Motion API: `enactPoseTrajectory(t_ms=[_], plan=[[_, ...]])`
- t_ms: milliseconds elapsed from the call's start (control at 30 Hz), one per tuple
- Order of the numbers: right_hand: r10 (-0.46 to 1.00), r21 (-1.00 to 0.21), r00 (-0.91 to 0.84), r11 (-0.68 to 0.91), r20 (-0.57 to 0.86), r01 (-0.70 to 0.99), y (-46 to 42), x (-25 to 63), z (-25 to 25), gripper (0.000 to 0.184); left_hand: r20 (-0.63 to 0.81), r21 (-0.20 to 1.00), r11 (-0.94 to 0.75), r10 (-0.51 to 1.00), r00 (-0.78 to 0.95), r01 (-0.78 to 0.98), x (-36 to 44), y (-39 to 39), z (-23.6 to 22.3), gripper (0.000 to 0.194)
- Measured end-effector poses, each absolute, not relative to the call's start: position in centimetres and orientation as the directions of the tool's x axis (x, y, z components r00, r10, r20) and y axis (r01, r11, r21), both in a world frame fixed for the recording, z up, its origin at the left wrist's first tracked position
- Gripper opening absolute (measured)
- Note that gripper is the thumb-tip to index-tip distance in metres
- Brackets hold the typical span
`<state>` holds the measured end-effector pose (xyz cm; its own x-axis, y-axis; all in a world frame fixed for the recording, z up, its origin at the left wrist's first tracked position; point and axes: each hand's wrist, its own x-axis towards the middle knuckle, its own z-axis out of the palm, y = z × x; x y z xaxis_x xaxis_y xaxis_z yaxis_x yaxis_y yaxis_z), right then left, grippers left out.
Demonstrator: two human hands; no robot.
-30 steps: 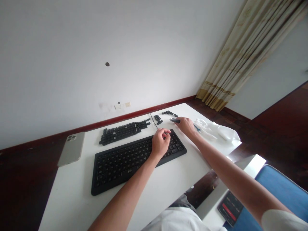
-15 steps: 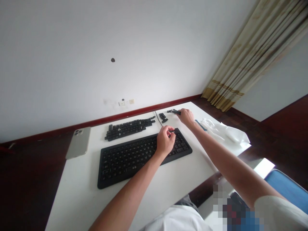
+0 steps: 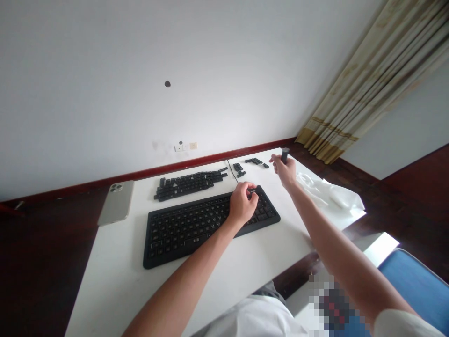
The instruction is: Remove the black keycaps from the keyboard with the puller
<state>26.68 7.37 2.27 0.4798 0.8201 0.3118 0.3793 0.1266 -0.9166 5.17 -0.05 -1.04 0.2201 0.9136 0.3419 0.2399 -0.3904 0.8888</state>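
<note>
A black keyboard (image 3: 196,224) lies on the white table (image 3: 115,276). My left hand (image 3: 242,203) hovers over the keyboard's right end, fingers pinched on a small black keycap. My right hand (image 3: 286,169) is raised above the table's far right corner, closed on a small dark object (image 3: 284,153) held upright. Rows of loose black keycaps (image 3: 189,181) lie behind the keyboard. Smaller groups of keycaps (image 3: 239,169) and more keycaps (image 3: 257,162) lie near the far edge.
A phone (image 3: 117,202) lies face down on the table's left far corner. A white plastic bag (image 3: 329,194) sits at the right edge. A thin cable (image 3: 231,172) runs back from the keyboard. A blue chair (image 3: 414,285) and curtain (image 3: 368,75) stand to the right.
My right hand has lifted the dark object off the table and moved it right. My left hand stays pinched over the keyboard's right end.
</note>
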Motion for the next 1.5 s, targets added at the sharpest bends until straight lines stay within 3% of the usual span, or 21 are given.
enactPoseTrajectory(t_ms=[100,167,267,433,600,967,1300,1500], plan=[[0.899,-0.964,0.404,0.235,0.169,-0.120,4.3,25.4,2.7,0.048,0.364,0.850,-0.446,0.882,0.299,0.280,4.9,-0.1,-0.8,0.024],[0.939,-0.921,0.319,0.232,0.128,-0.313,2.1,24.4,2.7,0.051,0.383,0.787,-0.531,0.820,0.426,0.314,4.6,-0.3,-0.5,0.032],[0.957,-0.855,0.276,0.218,0.093,-0.470,-0.9,22.9,2.5,0.053,0.350,0.602,-0.685,0.689,0.635,0.411,4.1,-0.8,0.1,0.046],[0.956,-0.762,0.294,0.174,-0.022,-0.624,-3.2,20.9,1.9,0.050,0.299,0.372,-0.728,0.682,0.668,0.576,4.3,-2.3,0.5,0.050],[0.938,-0.736,0.334,0.158,-0.097,-0.658,-3.0,20.4,1.5,0.047,0.281,0.358,-0.710,0.701,0.655,0.607,4.9,-3.2,0.4,0.040],[0.938,-0.758,0.318,0.108,-0.137,-0.643,-2.6,20.2,0.8,0.043,0.265,0.421,-0.673,0.733,0.627,0.608,5.4,-3.5,0.5,0.038],[0.937,-0.881,0.330,0.056,-0.116,-0.469,-2.3,18.9,0.8,0.053,0.265,0.307,-0.695,0.718,0.643,0.650,5.4,-4.2,1.7,0.042],[0.908,-0.885,0.398,0.072,-0.133,-0.459,-2.1,18.5,0.7,0.052,0.284,0.358,-0.687,0.725,0.627,0.632,5.3,-3.8,1.2,0.036]])
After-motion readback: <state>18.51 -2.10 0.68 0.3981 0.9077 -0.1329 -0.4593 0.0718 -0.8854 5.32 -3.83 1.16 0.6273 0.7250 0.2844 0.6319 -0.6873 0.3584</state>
